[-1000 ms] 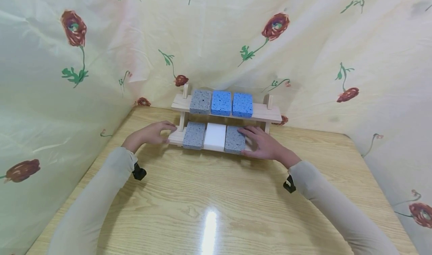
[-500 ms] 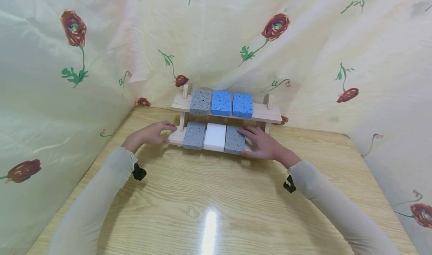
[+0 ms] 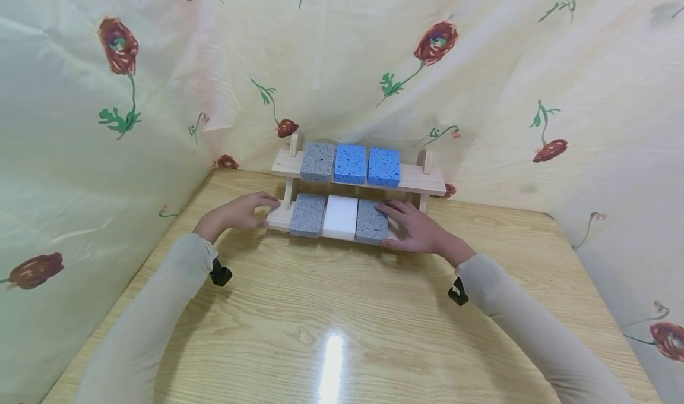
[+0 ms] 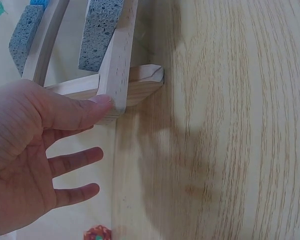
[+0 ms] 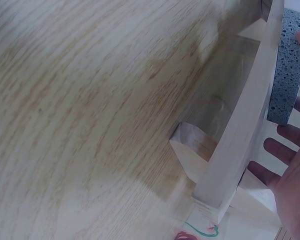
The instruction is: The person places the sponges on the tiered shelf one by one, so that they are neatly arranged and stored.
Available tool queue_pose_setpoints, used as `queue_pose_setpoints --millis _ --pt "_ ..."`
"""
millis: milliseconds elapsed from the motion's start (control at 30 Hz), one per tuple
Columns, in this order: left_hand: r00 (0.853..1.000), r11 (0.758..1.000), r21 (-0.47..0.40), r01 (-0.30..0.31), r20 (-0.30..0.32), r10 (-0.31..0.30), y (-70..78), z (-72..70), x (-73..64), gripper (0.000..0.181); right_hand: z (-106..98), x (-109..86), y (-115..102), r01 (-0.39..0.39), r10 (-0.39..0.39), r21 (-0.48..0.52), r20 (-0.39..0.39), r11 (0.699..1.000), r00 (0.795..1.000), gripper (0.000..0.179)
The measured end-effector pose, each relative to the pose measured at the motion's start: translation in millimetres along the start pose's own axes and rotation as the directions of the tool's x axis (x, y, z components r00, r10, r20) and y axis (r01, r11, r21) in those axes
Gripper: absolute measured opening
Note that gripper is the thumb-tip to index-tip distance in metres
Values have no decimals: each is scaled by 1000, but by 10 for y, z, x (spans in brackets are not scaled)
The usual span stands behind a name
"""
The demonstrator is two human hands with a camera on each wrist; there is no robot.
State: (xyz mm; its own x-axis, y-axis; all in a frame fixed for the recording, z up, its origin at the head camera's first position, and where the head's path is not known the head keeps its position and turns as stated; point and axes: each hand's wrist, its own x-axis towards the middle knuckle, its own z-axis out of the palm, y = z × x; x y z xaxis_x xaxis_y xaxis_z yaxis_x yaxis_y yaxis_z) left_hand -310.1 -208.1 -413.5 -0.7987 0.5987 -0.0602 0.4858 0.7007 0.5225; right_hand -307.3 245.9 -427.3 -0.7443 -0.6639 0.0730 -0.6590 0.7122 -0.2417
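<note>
A two-tier wooden shelf [image 3: 417, 179] stands at the back of the table. Its lower tier carries a grey speckled sponge [image 3: 307, 215], a white block sponge [image 3: 340, 217] and another grey sponge [image 3: 369, 221] at the right. On the upper tier lie a grey sponge [image 3: 317, 161] and two blue sponges [image 3: 350, 163]. My left hand [image 3: 237, 212] pinches the lower board's left end, its thumb on the front edge; its other fingers stick out. My right hand [image 3: 417, 229] holds the right grey sponge [image 5: 288, 75] between thumb and fingers; part of this hand is outside the right wrist view.
A wood-grain table [image 3: 299, 309] spreads out before the shelf, with a bright light reflection near its front. Flowered sheeting [image 3: 342, 65] hangs behind and on both sides, close to the shelf's back. A black wrist mount [image 3: 219, 272] shows below the left sleeve.
</note>
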Motion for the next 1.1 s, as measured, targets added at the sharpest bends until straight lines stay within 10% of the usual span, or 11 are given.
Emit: queue_pose_setpoints --millis 1100 --pt "1000 1000 15 -21 -11 21 -25 8 9 56 -17 -16 -26 -21 21 9 19 1000 1000 89"
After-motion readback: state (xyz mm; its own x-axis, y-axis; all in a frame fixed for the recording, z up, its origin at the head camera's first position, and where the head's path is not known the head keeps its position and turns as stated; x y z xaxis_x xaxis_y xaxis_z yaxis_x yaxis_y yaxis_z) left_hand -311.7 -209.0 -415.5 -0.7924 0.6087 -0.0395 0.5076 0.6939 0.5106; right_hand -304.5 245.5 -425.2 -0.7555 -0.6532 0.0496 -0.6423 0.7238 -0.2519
